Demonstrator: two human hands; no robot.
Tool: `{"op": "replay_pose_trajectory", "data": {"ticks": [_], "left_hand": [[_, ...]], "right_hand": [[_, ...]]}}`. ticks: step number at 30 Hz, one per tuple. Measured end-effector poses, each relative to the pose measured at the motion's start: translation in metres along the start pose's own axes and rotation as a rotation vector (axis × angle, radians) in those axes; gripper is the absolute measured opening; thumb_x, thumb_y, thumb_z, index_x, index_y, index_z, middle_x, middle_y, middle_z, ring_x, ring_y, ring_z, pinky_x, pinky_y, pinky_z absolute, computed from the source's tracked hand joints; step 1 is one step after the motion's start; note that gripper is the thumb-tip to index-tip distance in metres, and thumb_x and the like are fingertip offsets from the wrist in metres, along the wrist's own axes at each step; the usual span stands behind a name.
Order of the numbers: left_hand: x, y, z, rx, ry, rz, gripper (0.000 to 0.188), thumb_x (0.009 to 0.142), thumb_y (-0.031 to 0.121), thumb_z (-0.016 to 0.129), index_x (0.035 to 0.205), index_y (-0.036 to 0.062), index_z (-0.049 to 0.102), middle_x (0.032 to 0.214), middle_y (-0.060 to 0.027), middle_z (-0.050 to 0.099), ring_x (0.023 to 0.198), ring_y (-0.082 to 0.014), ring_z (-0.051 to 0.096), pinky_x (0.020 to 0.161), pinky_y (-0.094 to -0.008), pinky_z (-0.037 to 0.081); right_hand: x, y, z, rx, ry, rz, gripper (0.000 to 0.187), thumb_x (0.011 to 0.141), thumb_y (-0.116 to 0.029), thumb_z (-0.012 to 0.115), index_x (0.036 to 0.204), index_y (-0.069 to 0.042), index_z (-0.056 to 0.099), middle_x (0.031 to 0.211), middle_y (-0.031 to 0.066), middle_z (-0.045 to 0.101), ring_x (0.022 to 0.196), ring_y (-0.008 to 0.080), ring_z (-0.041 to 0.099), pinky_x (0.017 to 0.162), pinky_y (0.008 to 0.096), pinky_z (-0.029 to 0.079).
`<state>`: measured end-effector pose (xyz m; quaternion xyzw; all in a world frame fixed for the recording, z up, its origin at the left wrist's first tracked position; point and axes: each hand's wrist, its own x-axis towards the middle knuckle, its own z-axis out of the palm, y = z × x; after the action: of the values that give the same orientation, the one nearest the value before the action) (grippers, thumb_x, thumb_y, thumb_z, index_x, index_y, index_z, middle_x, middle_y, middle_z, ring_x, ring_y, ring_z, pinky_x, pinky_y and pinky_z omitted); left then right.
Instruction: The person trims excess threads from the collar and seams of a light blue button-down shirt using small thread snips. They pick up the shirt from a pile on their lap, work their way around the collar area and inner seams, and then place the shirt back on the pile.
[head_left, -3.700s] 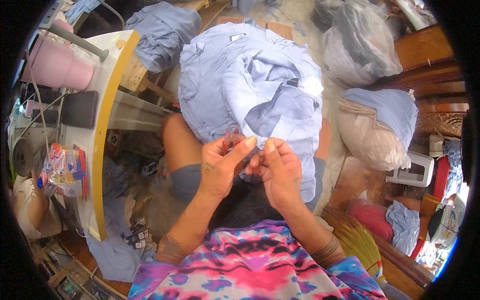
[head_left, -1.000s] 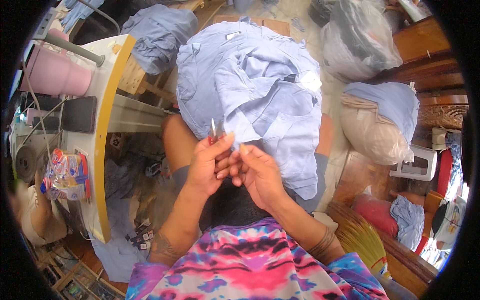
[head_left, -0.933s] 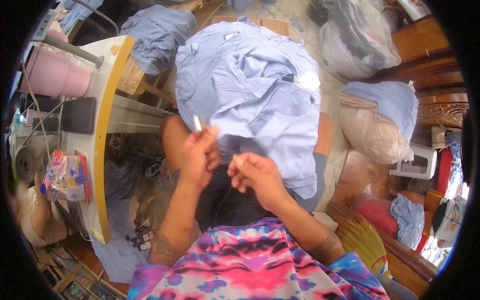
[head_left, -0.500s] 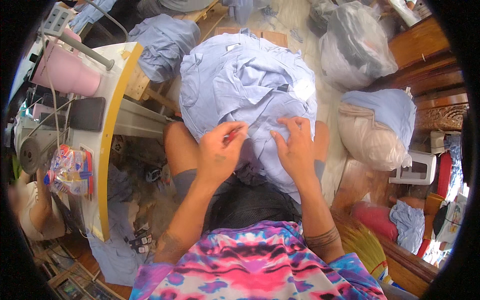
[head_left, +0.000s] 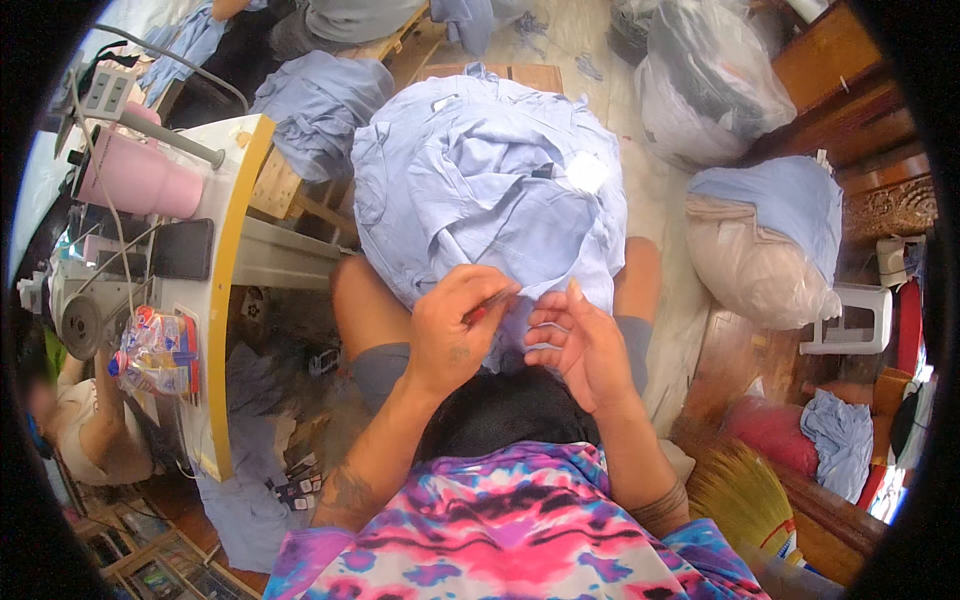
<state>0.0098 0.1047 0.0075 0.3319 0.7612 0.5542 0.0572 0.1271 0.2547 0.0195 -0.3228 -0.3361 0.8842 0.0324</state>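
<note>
Head view, left to right: a yellow-edged table point(head_left: 243, 180) carries a pink tumbler point(head_left: 150, 172), a dark phone point(head_left: 183, 249) and a printed plastic package point(head_left: 157, 352), presumably parked there to stay within reach. The left hand point(head_left: 455, 330) is curled closed around a red-handled tool point(head_left: 480, 313), its fingertips at the cloth, probably so that tool and fabric can be managed together. Light-blue garments point(head_left: 400, 200) lie heaped between the knees, apparently for support. The right hand point(head_left: 595, 350) is half open at the fabric edge, fingers apart; whether its thumb pins cloth cannot be told. Farther right stands a filled plastic bag point(head_left: 750, 275). Writing: package print and a small garment label point(head_left: 445, 103) show; the label is illegible.
</note>
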Motion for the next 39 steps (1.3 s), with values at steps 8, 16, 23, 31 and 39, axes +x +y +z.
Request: {"op": "replay_pose_trajectory", "data": {"ticks": [8, 16, 23, 31, 39], "left_hand": [[-0.023, 0.020, 0.000, 0.110, 0.050, 0.046, 0.028, 0.076, -0.004, 0.077, 0.102, 0.0072, 0.075, 0.092, -0.0072, 0.067, 0.069, -0.0195, 0.065, 0.061, -0.0299, 0.052], [-0.037, 0.052, -0.021, -0.035, -0.086, -0.217, 0.034, 0.084, 0.009, 0.080, 0.114, -0.0011, 0.070, 0.091, -0.0091, 0.064, 0.072, -0.0142, 0.057, 0.064, -0.0255, 0.044], [-0.036, 0.057, -0.023, 0.080, -0.059, -0.212, 0.038, 0.084, 0.010, 0.081, 0.120, 0.0023, 0.071, 0.088, -0.0089, 0.064, 0.066, -0.0145, 0.058, 0.057, -0.0269, 0.047], [-0.034, 0.050, -0.026, 0.049, -0.069, -0.202, 0.039, 0.081, 0.005, 0.083, 0.118, 0.0016, 0.074, 0.085, -0.0074, 0.065, 0.064, -0.0097, 0.056, 0.054, -0.0237, 0.042], [-0.031, 0.047, -0.034, 0.028, -0.108, -0.249, 0.037, 0.081, 0.010, 0.083, 0.116, 0.0021, 0.073, 0.078, -0.0075, 0.061, 0.059, -0.0144, 0.056, 0.053, -0.0285, 0.044]], "right_hand": [[-0.001, 0.010, 0.003, -0.040, -0.023, -0.064, 0.020, 0.099, -0.024, 0.071, 0.098, -0.004, 0.068, 0.092, 0.0064, 0.071, 0.083, 0.0153, 0.069, 0.074, 0.0305, 0.057], [-0.003, 0.012, 0.006, -0.119, -0.032, -0.122, 0.020, 0.099, -0.020, 0.070, 0.100, 0.000, 0.073, 0.091, 0.0081, 0.073, 0.084, 0.0123, 0.066, 0.076, 0.0283, 0.053], [-0.002, 0.016, 0.009, -0.059, -0.064, -0.103, 0.020, 0.101, -0.020, 0.068, 0.102, 0.000, 0.071, 0.090, 0.0073, 0.072, 0.081, 0.0119, 0.064, 0.077, 0.0274, 0.050], [0.000, 0.016, 0.014, -0.103, -0.067, -0.140, 0.022, 0.102, -0.020, 0.067, 0.101, 0.001, 0.071, 0.089, 0.0057, 0.071, 0.079, 0.0109, 0.062, 0.076, 0.0265, 0.050], [0.004, 0.017, 0.013, -0.312, -0.046, -0.202, 0.020, 0.102, -0.018, 0.067, 0.098, 0.002, 0.071, 0.087, 0.0013, 0.069, 0.078, 0.0066, 0.058, 0.074, 0.0232, 0.047]]}}
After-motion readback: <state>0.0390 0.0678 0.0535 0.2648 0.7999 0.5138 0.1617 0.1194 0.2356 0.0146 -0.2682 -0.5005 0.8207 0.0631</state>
